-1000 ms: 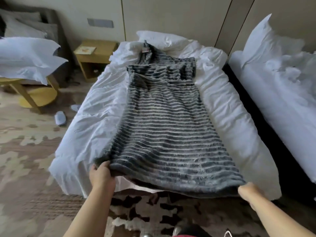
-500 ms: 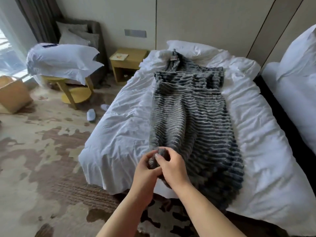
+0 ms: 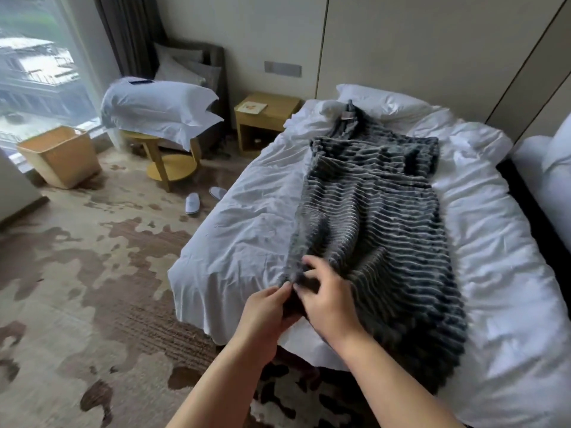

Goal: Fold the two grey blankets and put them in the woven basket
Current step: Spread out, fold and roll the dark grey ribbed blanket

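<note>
A grey ribbed blanket (image 3: pixel 380 230) lies lengthwise on the white bed (image 3: pixel 241 230), folded into a long strip. At its near left corner my left hand (image 3: pixel 265 316) pinches the edge. My right hand (image 3: pixel 327 301) rests right beside it on the same corner, fingers spread over the fabric. A second grey blanket (image 3: pixel 386 149) lies bunched across the head end, partly under the first. The woven basket (image 3: pixel 58 156) stands on the carpet by the window, far left, and looks empty.
A yellow round side table (image 3: pixel 167 162) stacked with white pillows (image 3: pixel 160 109) stands between basket and bed. A wooden nightstand (image 3: pixel 265 118) is at the bed's head. Slippers (image 3: pixel 193 202) lie on the carpet. A second bed (image 3: pixel 547 180) is at the right.
One second ago my hands held the blanket's two near corners wide apart. My right hand has carried its corner over to the left one, folding the blanket lengthwise. My view has swung left.
</note>
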Demonstrator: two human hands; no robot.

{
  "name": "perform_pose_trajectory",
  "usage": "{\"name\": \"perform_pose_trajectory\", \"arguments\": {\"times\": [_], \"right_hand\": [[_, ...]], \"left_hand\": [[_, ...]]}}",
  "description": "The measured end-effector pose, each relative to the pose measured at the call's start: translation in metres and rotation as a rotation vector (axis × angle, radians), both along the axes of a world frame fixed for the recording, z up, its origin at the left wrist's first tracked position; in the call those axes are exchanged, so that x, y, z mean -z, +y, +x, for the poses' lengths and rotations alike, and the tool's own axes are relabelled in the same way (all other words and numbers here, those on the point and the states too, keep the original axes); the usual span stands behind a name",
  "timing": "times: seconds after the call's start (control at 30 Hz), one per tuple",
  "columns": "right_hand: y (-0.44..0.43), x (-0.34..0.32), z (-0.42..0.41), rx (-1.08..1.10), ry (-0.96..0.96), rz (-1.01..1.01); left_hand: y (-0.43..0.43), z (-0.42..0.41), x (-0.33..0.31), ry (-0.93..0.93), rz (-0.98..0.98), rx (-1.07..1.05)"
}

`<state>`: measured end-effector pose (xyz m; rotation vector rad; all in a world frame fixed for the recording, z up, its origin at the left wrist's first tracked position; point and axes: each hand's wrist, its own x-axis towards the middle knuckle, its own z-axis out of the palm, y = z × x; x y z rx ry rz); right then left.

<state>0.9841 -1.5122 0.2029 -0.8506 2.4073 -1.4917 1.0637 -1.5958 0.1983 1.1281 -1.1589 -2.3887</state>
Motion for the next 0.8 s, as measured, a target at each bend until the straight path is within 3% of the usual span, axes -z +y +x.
{"name": "perform_pose_trajectory", "arguments": {"times": [0.13, 0.3, 0.47, 0.8], "right_hand": [[0.009, 0.007, 0.004, -0.125, -0.031, 0.042], [0.023, 0.021, 0.000, -0.189, -0.247, -0.022], [0.055, 0.056, -0.035, 0.139, -0.452, -0.048], [0.230, 0.210, -0.087, 0.618, -0.916, 0.458]], "left_hand": [[0.002, -0.008, 0.001, -0.008, -0.010, -0.013], [-0.003, -0.021, 0.012, -0.111, -0.034, 0.015], [0.003, -0.041, 0.036, -0.233, -0.050, -0.010], [0.044, -0.094, 0.120, -0.514, -0.076, 0.213]]}}
